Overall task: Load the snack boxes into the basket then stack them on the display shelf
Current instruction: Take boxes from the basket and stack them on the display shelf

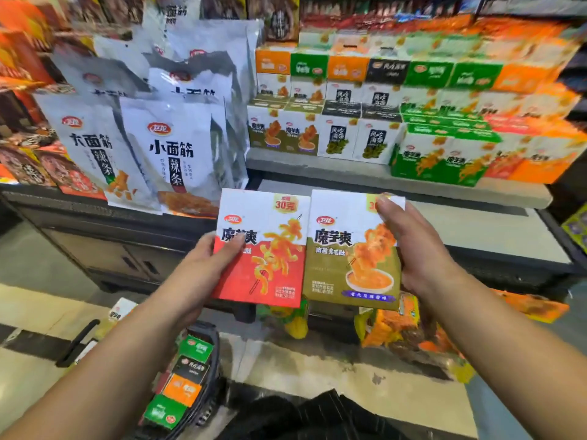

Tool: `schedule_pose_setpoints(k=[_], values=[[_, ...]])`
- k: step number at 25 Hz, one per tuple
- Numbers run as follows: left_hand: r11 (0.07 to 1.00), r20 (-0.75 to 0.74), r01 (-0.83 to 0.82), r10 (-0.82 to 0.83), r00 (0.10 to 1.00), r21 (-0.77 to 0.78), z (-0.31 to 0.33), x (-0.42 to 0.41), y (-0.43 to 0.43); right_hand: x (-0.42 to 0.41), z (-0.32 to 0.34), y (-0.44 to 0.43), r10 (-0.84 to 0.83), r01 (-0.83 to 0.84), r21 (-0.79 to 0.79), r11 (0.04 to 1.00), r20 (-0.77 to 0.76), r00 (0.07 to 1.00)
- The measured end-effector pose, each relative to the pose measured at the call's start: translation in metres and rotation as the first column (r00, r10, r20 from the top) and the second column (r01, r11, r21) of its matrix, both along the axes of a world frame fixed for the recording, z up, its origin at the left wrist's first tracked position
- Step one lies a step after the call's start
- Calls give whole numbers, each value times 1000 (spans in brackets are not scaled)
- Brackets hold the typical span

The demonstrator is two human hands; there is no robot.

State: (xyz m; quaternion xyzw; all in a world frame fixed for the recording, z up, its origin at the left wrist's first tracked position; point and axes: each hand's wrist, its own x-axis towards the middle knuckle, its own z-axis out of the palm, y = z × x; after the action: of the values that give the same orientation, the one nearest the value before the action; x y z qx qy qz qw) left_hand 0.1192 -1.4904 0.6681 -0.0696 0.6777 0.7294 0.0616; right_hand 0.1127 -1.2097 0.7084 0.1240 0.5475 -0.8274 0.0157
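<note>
My left hand (206,265) grips a red-and-white snack box (270,249) by its left edge. Beside it, touching, my right hand (413,249) holds an olive-and-white snack box (343,258) by its right edge. Both boxes are upright in front of the display shelf (317,166). That shelf carries stacked boxes (365,115) in orange, green, black, olive and red. Below my left forearm sits the dark basket (209,338) with several boxes (184,385) standing in it.
Large white snack bags (165,147) stand on the shelf to the left. A lower grey shelf ledge (476,230) runs behind the held boxes. Orange and yellow packets (400,328) lie under it near the tiled floor (317,369).
</note>
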Motion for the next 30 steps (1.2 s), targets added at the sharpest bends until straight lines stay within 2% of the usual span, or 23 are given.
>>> schedule_pose_setpoints(k=[3, 9, 15, 20, 23, 26, 30], values=[[997, -44, 72, -73, 996, -20, 20, -24, 15, -15, 15, 10, 6, -5, 9, 1000, -48, 999], [997, -122, 43, -51, 991, -68, 41, -79, 29, -70, 42, 25, -37, 39, 27, 999, -57, 998], [997, -116, -20, 11, 993, -78, 44, -161, 9, -175, 55, 19, -38, 42, 262, 964, -20, 999], [994, -78, -107, 105, 991, -22, 32, -225, -19, -282, 48, -8, -68, 77, 317, 945, -40, 997], [991, -69, -129, 125, 990, -46, 21, -258, -34, -337, 32, -34, -59, 75, 352, 933, -57, 997], [979, -64, -174, 168, 984, -104, 13, -286, -46, -383, 16, -60, -47, 89, 459, 884, -102, 994], [957, 4, -235, 240, 971, -171, 4, -306, -51, -426, 3, -78, -4, 56, 626, 777, -83, 997]])
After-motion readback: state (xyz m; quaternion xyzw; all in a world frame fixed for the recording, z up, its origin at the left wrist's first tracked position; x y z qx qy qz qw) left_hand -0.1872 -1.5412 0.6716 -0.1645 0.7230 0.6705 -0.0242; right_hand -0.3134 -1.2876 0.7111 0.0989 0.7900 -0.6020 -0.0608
